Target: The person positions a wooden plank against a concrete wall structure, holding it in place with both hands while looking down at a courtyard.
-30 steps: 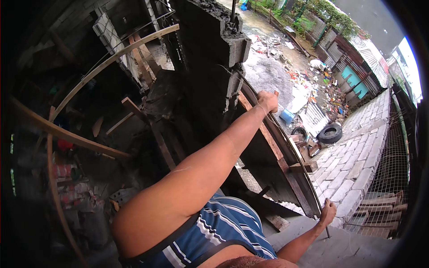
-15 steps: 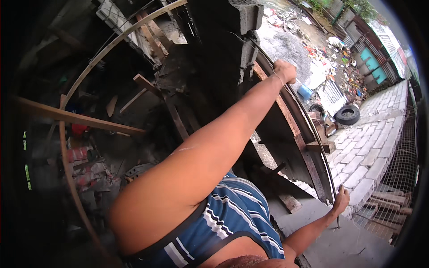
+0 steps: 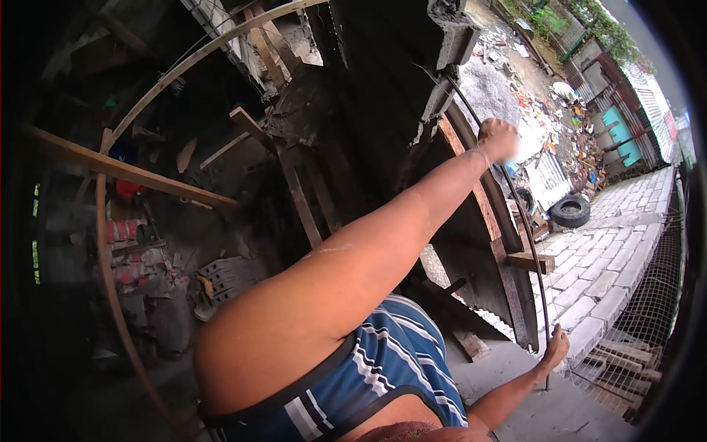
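Observation:
My left arm reaches up and across, and my left hand (image 3: 499, 141) is closed in a fist in front of a long dark metal rod (image 3: 533, 254). What lies inside that fist is hidden. The rod bends slightly as it runs down past a wooden frame edge to a grey concrete surface (image 3: 508, 376). Lower right, my right hand (image 3: 557, 349) is closed with fingertips pinched, close beside the rod's lower end. A thin string, barely visible, seems to run up from these fingertips.
A wall of grey blocks (image 3: 600, 258) curves along the right, with wire mesh (image 3: 648, 295) beyond. A tyre (image 3: 570, 211) and scattered rubbish lie outside. A short wood piece (image 3: 532, 262) juts from the frame. Timber braces (image 3: 140, 177) cross the dark space at left.
My left hand has shifted a little right and down in the picture. The right hand sits slightly lower and further left. The surroundings have shifted as the view turned.

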A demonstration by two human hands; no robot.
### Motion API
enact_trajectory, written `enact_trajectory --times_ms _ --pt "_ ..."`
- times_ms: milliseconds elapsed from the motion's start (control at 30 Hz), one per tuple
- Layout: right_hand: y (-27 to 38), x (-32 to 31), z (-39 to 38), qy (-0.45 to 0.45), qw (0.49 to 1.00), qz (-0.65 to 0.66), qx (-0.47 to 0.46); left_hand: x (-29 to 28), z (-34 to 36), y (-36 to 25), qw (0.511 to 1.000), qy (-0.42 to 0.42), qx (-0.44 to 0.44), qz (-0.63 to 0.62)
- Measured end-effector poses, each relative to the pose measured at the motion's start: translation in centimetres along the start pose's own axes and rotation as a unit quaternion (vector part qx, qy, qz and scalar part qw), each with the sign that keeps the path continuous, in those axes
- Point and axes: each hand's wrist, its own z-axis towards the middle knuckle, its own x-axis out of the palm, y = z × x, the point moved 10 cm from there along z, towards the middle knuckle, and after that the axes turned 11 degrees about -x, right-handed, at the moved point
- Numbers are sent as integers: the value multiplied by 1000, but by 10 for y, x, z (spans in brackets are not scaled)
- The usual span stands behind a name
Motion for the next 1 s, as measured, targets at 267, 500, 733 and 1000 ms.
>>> enact_trajectory --times_ms 267,500,733,1000 --pt "-25 16 13 -46 996 61 53 -12 -12 6 973 -179 77 -125" --pt "-79 34 20 -17 965 -198 -172 -43 -136 33 924 -212 254 -193" --pt "-48 31 24 65 993 -99 -7 55 -312 278 962 267 48 15" --pt "-56 15 9 -13 993 -78 -92 33 -617 430 523 567 -585 -249"
